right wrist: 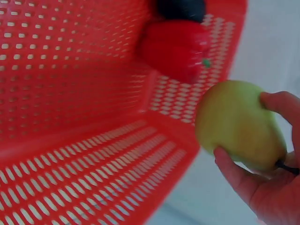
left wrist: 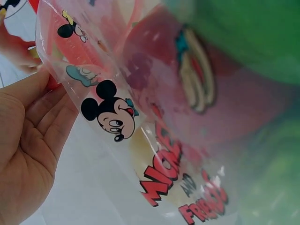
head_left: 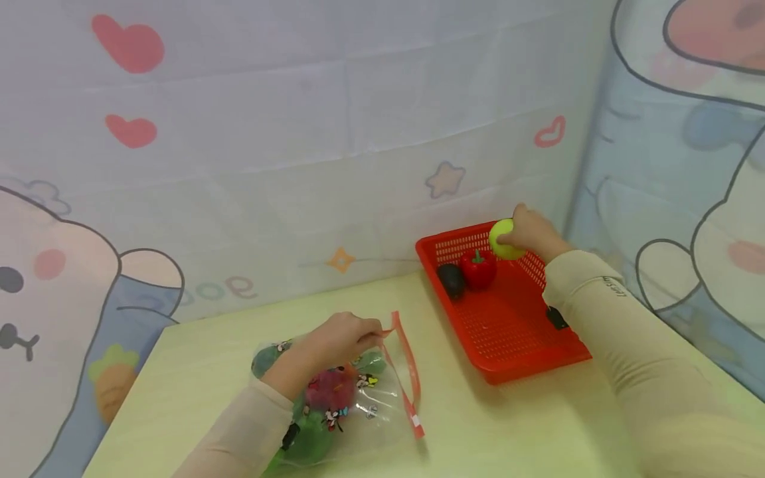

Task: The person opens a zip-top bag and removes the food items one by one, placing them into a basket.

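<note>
I have the right hand (head_left: 534,232) holding a smooth yellow-green pear with a dark stem (right wrist: 236,124) between thumb and fingers, at the far end of the red perforated plastic basket (head_left: 496,369); whether fruit and rim touch I cannot tell. An even, light grip should suit that rounded skin, and I'd keep it clear of the rim and of the glossy red bell pepper (head_left: 478,271) nearby. The left hand (head_left: 335,337) pinches the mouth of a clear printed plastic bag with a red zip edge (head_left: 382,425), its strips apart. Raising that edge slightly would probably widen the gap.
</note>
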{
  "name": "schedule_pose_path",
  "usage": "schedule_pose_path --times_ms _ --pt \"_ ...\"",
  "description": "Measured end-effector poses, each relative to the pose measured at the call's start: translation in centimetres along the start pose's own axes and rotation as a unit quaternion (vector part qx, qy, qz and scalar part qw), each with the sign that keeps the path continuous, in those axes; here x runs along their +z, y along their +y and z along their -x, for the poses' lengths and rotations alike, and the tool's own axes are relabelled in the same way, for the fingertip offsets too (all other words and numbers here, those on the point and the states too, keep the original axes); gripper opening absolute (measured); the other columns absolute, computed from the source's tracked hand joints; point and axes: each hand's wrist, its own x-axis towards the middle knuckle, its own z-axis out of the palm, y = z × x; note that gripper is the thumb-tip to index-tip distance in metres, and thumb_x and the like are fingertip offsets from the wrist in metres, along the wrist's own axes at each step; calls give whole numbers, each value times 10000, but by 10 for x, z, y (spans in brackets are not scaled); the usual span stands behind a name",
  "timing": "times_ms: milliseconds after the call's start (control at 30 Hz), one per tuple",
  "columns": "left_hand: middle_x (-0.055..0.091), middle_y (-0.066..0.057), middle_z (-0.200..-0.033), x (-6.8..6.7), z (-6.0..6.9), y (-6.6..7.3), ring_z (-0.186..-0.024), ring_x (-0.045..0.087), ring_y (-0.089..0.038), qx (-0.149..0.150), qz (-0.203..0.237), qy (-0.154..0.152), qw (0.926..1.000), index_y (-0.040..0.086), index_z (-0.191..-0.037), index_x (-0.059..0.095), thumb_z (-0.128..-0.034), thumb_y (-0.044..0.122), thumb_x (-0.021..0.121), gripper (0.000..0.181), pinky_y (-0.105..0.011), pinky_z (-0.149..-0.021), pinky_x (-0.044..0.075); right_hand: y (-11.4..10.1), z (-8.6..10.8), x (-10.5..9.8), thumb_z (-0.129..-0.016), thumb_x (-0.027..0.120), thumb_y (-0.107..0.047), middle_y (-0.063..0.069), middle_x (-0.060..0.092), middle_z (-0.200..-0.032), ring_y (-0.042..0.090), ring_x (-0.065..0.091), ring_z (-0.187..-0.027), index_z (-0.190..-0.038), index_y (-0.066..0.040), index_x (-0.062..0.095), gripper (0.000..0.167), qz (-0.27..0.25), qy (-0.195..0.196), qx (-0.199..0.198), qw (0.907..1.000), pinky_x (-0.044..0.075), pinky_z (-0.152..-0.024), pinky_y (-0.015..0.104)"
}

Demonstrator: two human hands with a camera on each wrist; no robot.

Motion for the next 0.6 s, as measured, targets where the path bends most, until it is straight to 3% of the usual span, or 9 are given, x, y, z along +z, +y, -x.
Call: schedule_pose_path --times_ms 133,267,367,600 --pt "663 2 -781 1 0 3 -535 418 -37 78 -24 98 9999 121 -937 649 -926 185 553 116 -175 -538 382 17 -6 17 -853 579 -225 343 465 -1140 423 498 -973 -1232 169 283 621 307 -297 585 9974 442 -852 503" --pt "619 23 -714 1 2 7 -516 383 -40 10 -42 104 9999 125 -931 647 -927 183 551 112 -177 -513 359 29 -7 32 -863 573 -188 347 429 -1216 432 478 -1012 -1272 154 246 625 244 -605 958 9933 404 -928 535" --pt "596 38 -694 0 3 8 -514 369 -42 -12 -63 98 9999 130 -935 646 -928 185 549 111 -181 -513 355 36 -7 41 -860 577 -158 332 447 -1210 402 479 -984 -1282 128 257 601 230 -828 936 9919 410 -920 524" --pt "589 36 -686 0 4 11 -517 358 -45 2 -48 49 10000 132 -945 647 -933 192 542 121 -185 -515 344 38 -2 43 -859 484 -31 207 492 -905 308 452 -800 -1072 102 473 252 324 -928 750 9923 389 -695 350"
